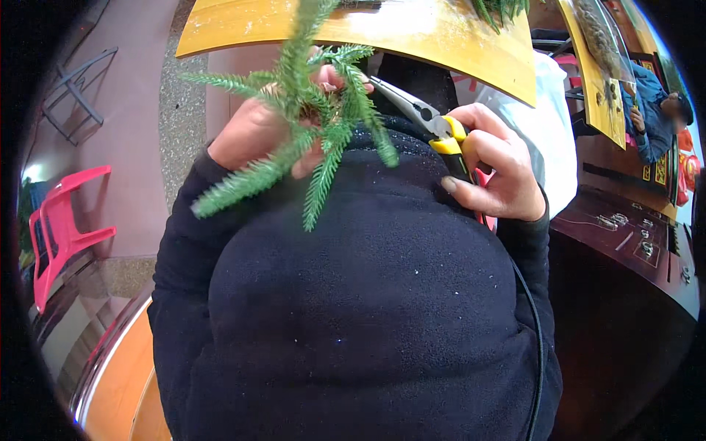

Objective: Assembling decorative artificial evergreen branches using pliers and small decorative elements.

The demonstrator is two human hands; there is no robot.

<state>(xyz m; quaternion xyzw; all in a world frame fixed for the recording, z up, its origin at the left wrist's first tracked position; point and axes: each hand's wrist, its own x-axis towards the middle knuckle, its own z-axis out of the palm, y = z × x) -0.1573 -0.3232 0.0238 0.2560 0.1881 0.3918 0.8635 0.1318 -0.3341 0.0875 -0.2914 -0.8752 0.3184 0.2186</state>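
Observation:
Closed around the middle of a green artificial pine sprig (323, 165) is my left hand (259, 132); the needled twigs fan out over it and hide most of its fingers. My right hand (504, 165) grips long-nose pliers (423, 114) with yellow and black handles. The pliers' tips point up and left, close to the sprig's right side. I cannot make out whether the jaws touch anything. Both hands are in front of my dark top, just short of the table edge.
A yellow wooden table (243, 26) spans the far side, with more greenery (500, 11) on it. A white plastic bag (555, 125) hangs at the right. Pink chair (70, 228) stands left. Another person (651, 110) sits at the far right by a second table. A black cable (540, 345) runs down my right side.

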